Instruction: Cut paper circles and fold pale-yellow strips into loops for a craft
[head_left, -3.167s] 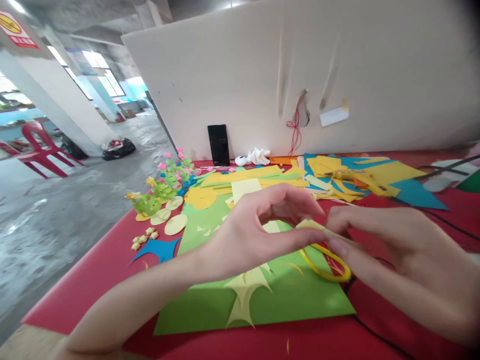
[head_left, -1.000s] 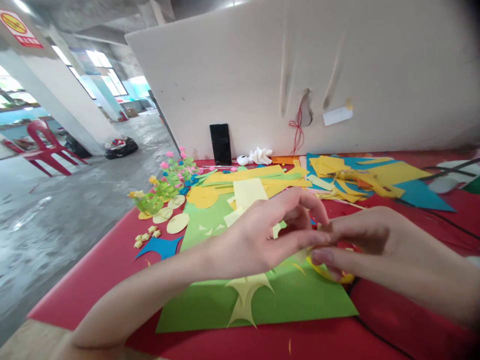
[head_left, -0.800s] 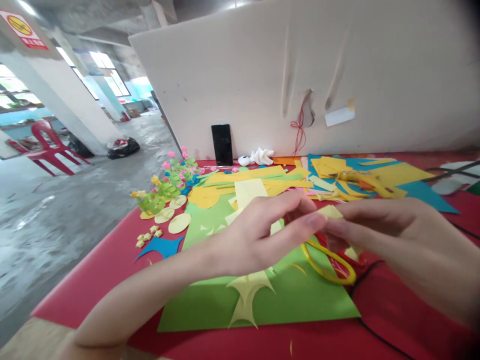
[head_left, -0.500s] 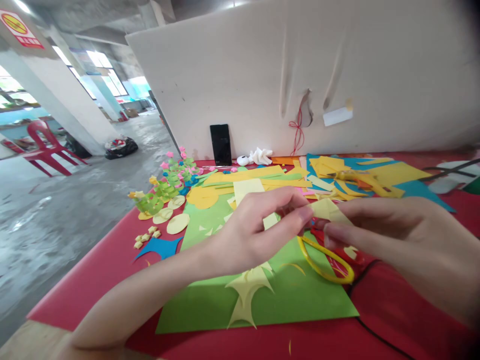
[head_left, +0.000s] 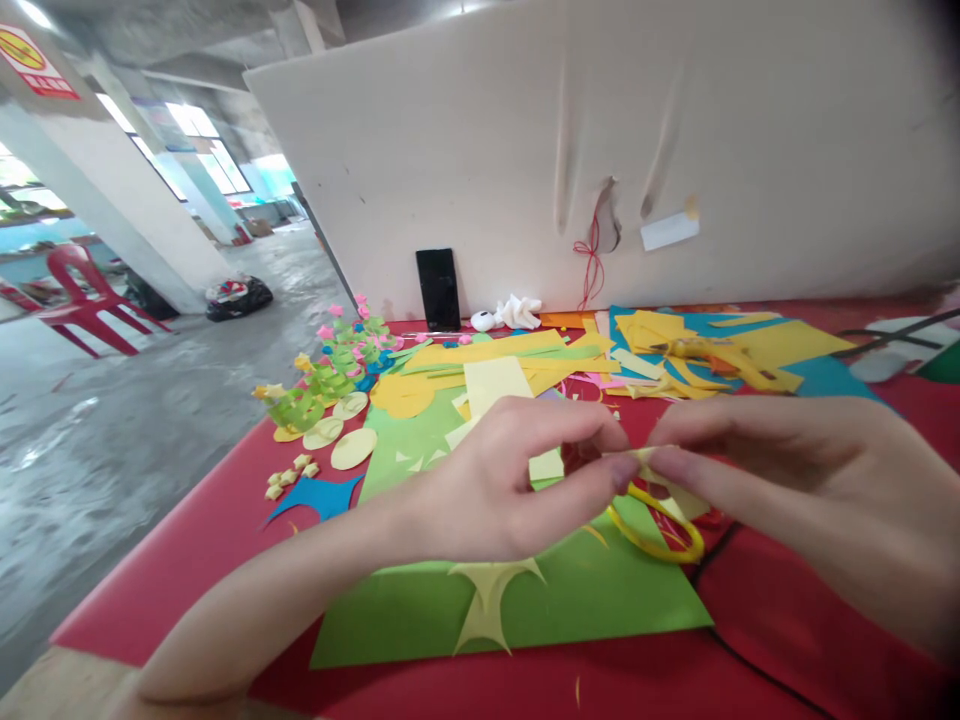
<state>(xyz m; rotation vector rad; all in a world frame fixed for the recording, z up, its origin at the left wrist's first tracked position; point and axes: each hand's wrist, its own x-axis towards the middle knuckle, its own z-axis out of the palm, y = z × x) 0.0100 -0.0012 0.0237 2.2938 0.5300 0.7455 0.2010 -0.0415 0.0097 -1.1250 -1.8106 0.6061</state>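
Observation:
My left hand is closed, thumb and forefinger pinching a pale yellow paper strip. From the other side, my right hand pinches the same strip, so the fingertips of both hands nearly meet. A loose end of the strip hangs below my right thumb. Under the hands lies a yellow loop handle, apparently of scissors; the rest of that tool is hidden. A green paper sheet spreads beneath, with a pale yellow cut-out scrap on it.
Small folded paper stars, pale paper discs and a blue scrap lie at left, near paper flowers. Behind are yellow strips, a yellow glue gun on blue paper and a black phone against the board.
Both hands have drawn closer together and a little lower, and the strip between them has turned and is now mostly covered by the fingers.

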